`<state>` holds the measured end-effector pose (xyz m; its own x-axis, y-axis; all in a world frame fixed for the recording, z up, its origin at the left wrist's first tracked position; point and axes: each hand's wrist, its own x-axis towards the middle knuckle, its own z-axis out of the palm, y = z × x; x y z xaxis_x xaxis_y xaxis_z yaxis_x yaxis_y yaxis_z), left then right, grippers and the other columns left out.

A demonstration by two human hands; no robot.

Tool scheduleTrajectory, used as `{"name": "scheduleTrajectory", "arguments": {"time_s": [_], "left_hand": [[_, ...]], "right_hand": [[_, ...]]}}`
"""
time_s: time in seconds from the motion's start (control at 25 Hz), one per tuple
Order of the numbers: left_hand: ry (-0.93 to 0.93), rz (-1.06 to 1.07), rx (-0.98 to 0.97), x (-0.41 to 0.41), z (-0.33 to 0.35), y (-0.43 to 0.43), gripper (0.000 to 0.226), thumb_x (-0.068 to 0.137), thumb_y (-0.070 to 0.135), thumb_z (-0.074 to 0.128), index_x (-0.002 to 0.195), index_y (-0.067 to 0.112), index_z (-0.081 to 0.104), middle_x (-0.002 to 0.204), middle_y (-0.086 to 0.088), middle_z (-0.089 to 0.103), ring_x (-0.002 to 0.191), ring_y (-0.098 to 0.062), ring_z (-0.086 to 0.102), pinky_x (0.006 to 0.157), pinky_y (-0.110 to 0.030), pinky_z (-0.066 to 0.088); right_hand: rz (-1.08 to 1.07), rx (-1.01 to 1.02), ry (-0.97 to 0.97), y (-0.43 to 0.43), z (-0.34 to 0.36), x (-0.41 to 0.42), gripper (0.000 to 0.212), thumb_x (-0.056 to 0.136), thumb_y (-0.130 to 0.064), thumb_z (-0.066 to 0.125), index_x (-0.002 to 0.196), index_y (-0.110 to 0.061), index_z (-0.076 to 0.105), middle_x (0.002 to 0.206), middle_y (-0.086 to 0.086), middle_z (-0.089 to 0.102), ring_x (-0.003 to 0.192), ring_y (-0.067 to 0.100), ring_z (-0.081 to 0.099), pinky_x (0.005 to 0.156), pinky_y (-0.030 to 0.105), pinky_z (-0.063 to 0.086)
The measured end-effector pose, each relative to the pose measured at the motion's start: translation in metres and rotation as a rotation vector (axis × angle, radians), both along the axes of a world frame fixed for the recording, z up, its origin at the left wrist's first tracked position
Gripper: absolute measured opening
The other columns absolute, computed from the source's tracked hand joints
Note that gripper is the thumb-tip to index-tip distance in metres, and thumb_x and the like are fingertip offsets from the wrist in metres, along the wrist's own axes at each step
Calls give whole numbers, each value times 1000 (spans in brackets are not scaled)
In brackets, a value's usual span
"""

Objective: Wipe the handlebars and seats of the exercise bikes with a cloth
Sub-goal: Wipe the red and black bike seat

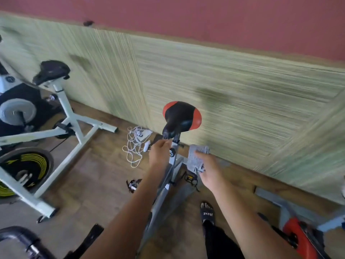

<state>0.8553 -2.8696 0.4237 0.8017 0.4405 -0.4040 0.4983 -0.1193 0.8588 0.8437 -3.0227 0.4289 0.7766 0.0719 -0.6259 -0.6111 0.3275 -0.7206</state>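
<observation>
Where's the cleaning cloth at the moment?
In the head view, the grey cloth is held in the right hand, just right of the seat post and below the red-and-black seat, near the striped wall.

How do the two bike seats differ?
The left seat is all black; the middle seat is black with red sides. The left seat sits on a white post, the middle seat on a grey post. Only the middle seat has the left hand at its nose. Both are saddle-shaped.
</observation>
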Motion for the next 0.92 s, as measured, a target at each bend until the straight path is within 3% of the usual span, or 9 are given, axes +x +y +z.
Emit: {"name": "scheduleTrajectory", "arguments": {"time_s": [0.08, 0.24, 0.32, 0.44, 0.56, 0.6, 0.68, 0.8, 0.92], "left_hand": [[24, 92, 81, 33, -14, -2, 24, 94, 20, 54, 109, 15, 73, 103, -6, 71, 93, -24, 62, 90, -38, 49], [56, 186, 149, 93, -29, 0, 22, 100, 20, 46, 98, 12, 67, 89, -6, 63, 83, -22, 55, 73, -31, 39], [54, 192, 160, 117, -39, 5, 24, 101, 18, 42, 86, 11, 59, 82, -8, 58, 77, -24, 51, 73, -36, 39], [126, 171, 128, 150, -61, 22, 23, 99, 17, 40, 86, 13, 59, 88, -11, 62, 84, -27, 54, 79, -39, 43], [235, 35, 64, 181, -77, 37, 27, 99, 20, 38, 80, 17, 56, 85, -13, 59, 85, -31, 55, 76, -39, 42], [268, -31, 52, 187, -81, 41, 29, 100, 21, 37, 82, 14, 59, 86, -16, 59, 85, -32, 56, 76, -39, 43], [305, -114, 23, 194, -83, 44, 32, 103, 18, 35, 93, 6, 64, 84, -12, 60, 81, -26, 55, 72, -31, 42], [299, -91, -85, 195, -88, 48, 33, 104, 14, 35, 88, 5, 63, 70, 0, 55, 74, -19, 52, 69, -30, 41], [310, -68, -140, 196, -95, 53, 33, 104, 13, 35, 84, 6, 61, 60, 9, 54, 65, -13, 52, 69, -32, 42]], "right_hand": [[9, -89, 29, 7, -26, 47, 19, 95, -15, 66, 112, -9, 66, 111, 3, 69, 80, 3, 61, 69, 22, 46], [21, -191, 95, 33, -61, 113, 27, 90, -22, 70, 112, -9, 65, 109, 7, 67, 110, 29, 64, 99, 42, 50], [22, -265, 96, 49, -71, 136, 8, 90, -19, 69, 89, -12, 65, 87, 1, 67, 94, 25, 64, 87, 31, 50], [-34, -309, 172, 77, -81, 164, 29, 97, -15, 61, 70, -15, 52, 69, -2, 54, 71, 19, 54, 62, 25, 42], [-124, -290, 231, 115, -88, 175, 23, 100, -29, 55, 106, -8, 65, 97, 5, 67, 83, 18, 62, 60, 11, 46], [-139, -299, 220, 127, -89, 175, 42, 98, -38, 54, 125, -7, 59, 114, 4, 66, 101, 18, 63, 76, 11, 50], [-169, -360, 161, 147, -96, 170, 75, 87, -56, 48, 148, -12, 38, 142, 4, 54, 130, 17, 53, 109, 28, 43], [-153, -406, 4, 160, -108, 155, 86, 90, -61, 42, 159, -23, 7, 163, -3, 24, 150, 8, 24, 123, 38, 23], [-102, -419, -105, 162, -118, 140, 86, 95, -65, 37, 159, -26, -5, 168, -9, -3, 153, 2, -1, 127, 42, 8]]}}
